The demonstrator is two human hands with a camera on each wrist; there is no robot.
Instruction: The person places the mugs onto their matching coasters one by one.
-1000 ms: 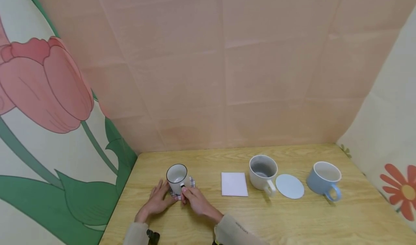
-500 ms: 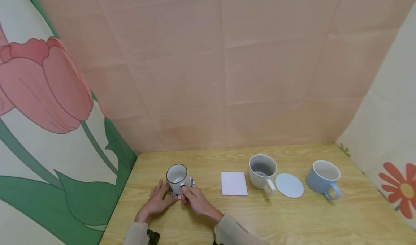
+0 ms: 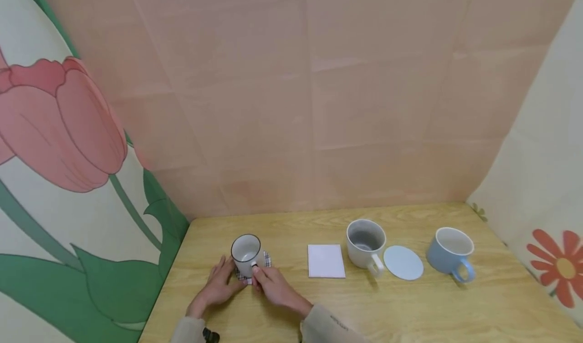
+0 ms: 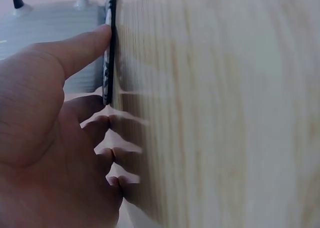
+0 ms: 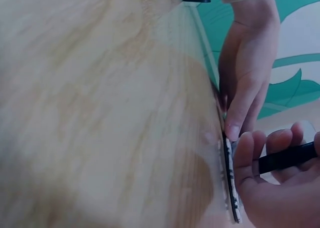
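A white mug with a dark rim (image 3: 246, 254) stands on a checkered coaster (image 3: 267, 258) at the table's left. My right hand (image 3: 277, 286) pinches the mug's handle; in the right wrist view its fingers curl round the black handle (image 5: 286, 158). My left hand (image 3: 219, 284) rests at the coaster's left side, fingers spread on the table. In the left wrist view, the thumb of the left hand (image 4: 45, 112) touches the edge of the coaster (image 4: 108, 52), and its fingertips meet the wood.
Right of the hands lie a square white coaster (image 3: 326, 261) and a round pale coaster (image 3: 403, 262), with a white mug (image 3: 362, 247) between them. A blue mug (image 3: 444, 254) stands farther right. A pink backdrop (image 3: 255, 105) rises behind the wooden table (image 3: 401, 312).
The head view has shifted slightly. Both hands, the mug and the coaster keep the same places relative to one another.
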